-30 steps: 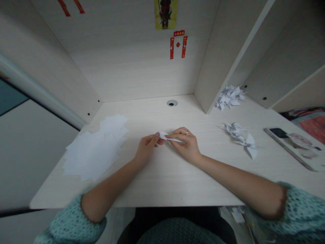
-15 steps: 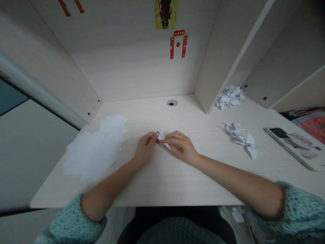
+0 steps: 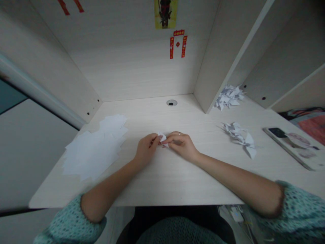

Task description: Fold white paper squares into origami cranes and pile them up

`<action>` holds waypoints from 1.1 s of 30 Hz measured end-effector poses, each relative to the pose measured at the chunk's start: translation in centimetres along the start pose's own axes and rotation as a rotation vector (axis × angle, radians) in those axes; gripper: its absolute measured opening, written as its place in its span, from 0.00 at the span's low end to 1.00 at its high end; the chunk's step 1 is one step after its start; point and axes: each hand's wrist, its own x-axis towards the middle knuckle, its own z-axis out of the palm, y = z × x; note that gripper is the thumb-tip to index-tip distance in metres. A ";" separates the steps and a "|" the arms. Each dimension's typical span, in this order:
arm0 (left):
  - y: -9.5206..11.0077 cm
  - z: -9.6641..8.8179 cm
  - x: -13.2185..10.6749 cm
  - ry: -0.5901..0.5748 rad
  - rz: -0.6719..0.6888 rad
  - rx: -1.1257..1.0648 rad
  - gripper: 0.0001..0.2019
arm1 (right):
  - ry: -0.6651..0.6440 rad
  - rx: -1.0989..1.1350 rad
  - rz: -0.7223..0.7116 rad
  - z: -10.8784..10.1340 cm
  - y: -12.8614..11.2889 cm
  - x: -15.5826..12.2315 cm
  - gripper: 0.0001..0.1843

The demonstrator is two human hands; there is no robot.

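Observation:
Between my hands, over the middle of the desk (image 3: 172, 183), is a small folded piece of white paper (image 3: 163, 136). My left hand (image 3: 146, 148) pinches its left side between thumb and fingers. From the other side, my right hand (image 3: 183, 145), with a ring on one finger, pinches the paper's right end. Fingertips hide part of the folds. Left of my hands lies a spread pile of flat white paper sheets (image 3: 95, 149). Over to the right sits a small cluster of folded white paper pieces (image 3: 238, 135).
A larger heap of folded paper (image 3: 230, 97) lies behind the upright divider (image 3: 215, 67). A phone in a patterned case (image 3: 294, 147) rests at the right. A round cable hole (image 3: 172, 102) is near the back panel, which bears red stickers (image 3: 178, 44).
The folded paper looks shorter and more compact now, its long edge no longer stretching toward my right palm. My fingertips have shifted slightly to the right along it.

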 end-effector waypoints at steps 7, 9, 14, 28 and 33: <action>0.0 0.1 -0.3 0.008 0.065 0.059 0.18 | 0.014 0.080 0.094 0.2 0.0 0.1 0.06; 0.0 0.0 -0.3 0.007 0.069 0.065 0.17 | 0.019 0.091 0.091 0.2 0.0 0.0 0.06; 0.0 0.0 -0.2 -0.008 0.069 0.048 0.18 | 0.036 0.125 0.082 0.4 0.0 -0.1 0.06; 0.1 0.2 -0.3 -0.011 0.064 -0.003 0.18 | 0.043 0.098 0.085 0.2 -0.2 0.1 0.09; 0.0 0.0 -0.1 0.028 0.010 -0.046 0.18 | 0.024 0.129 0.047 0.4 0.2 0.2 0.08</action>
